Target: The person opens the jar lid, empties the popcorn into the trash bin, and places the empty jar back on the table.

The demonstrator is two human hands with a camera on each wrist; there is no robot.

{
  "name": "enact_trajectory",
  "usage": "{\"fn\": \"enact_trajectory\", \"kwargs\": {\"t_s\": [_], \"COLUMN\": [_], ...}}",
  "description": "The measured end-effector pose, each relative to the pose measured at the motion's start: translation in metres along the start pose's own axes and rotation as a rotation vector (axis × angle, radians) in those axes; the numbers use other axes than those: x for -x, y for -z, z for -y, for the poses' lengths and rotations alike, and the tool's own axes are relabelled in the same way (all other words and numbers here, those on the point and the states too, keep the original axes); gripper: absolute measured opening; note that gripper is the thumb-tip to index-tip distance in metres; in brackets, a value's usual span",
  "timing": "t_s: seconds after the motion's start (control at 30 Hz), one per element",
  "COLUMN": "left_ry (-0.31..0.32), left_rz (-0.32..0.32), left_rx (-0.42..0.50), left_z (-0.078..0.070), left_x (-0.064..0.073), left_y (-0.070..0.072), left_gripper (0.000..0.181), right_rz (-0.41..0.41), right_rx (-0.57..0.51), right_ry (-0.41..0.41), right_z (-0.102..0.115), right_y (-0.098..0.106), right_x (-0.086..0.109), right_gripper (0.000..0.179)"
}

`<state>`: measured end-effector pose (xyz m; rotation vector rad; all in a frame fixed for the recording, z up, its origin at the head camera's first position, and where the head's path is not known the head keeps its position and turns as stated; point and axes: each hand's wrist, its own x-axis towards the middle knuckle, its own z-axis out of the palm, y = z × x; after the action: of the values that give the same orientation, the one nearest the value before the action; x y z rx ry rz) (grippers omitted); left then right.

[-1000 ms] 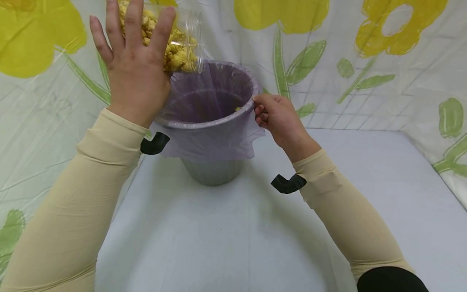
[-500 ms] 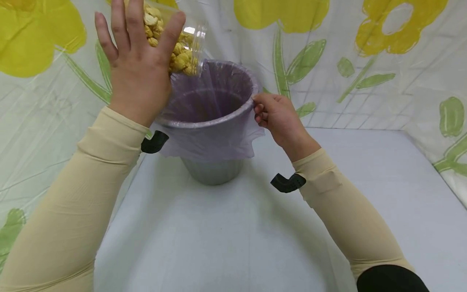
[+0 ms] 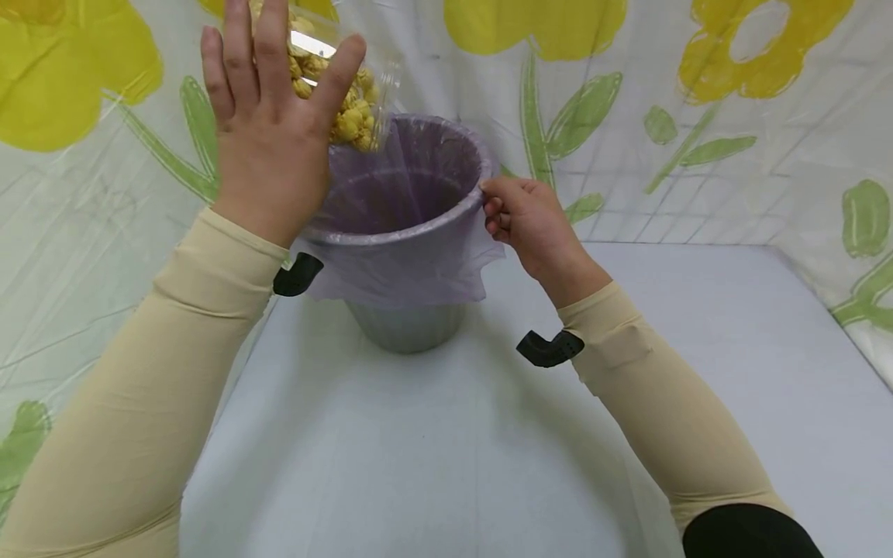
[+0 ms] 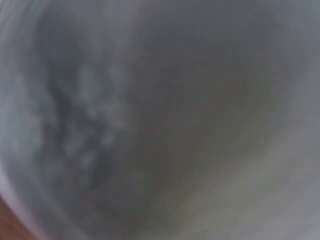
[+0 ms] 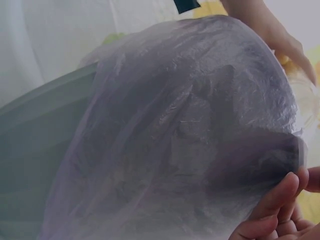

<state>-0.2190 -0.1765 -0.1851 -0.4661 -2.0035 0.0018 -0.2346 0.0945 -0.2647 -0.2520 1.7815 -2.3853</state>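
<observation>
Jar (image 3: 382, 97) of yellow popcorn (image 3: 357, 118) tilts mouth-down at the bin's (image 3: 408, 329) left side, gripped by the left hand (image 3: 272, 151), fingers spread; right hand (image 3: 532, 221) (thumb and forefinger) pinches the purple bag (image 3: 398, 271) at its edge

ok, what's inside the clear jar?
Yellow popcorn-like pieces show through the wall of the jar, right down near its mouth. Whatever lies behind the left hand is covered, and the head view's top edge cuts off the rest.
</observation>
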Motion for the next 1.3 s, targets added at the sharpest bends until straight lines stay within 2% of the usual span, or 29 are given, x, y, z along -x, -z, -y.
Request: {"fn": "enact_trajectory", "kwargs": {"t_s": [0.2, 0.33, 0.6, 0.87, 1.1, 1.3], "left_ry": [-0.04, -0.032, -0.006, -0.007, 0.013, -0.009], "left_rz": [-0.005, -0.009, 0.024, -0.005, -0.031, -0.045], "left_rx": [-0.04, -0.042, -0.022, -0.017, 0.027, 0.02], "left_z": [0.0, -0.002, -0.003, -0.002, -0.006, -0.01], "left_x": [0.0, 0.0, 0.001, 0.002, -0.001, -0.003], "left_y": [-0.001, 0.0, 0.001, 0.0, 0.001, 0.005], "left_gripper": [0.079, 0.077, 0.08, 0.08, 0.081, 0.08], "right_rz": [-0.002, -0.011, -0.021, -0.009, -0.007, 0.0], "right_rx": [0.0, -0.007, -0.015, -0.016, -0.026, -0.016], "right_ry": [0.0, 0.001, -0.007, -0.005, 0.0, 0.006], "right_z": [0.0, 0.001, 0.0, -0.001, -0.001, 0.0], "right_y": [-0.001, -0.001, -0.001, -0.001, -0.001, -0.001], "right_x": [0.0, 0.0, 0.0, -0.001, 0.0, 0.001], "right_gripper": [0.032, 0.032, 0.034, 0.033, 0.032, 0.032]}}
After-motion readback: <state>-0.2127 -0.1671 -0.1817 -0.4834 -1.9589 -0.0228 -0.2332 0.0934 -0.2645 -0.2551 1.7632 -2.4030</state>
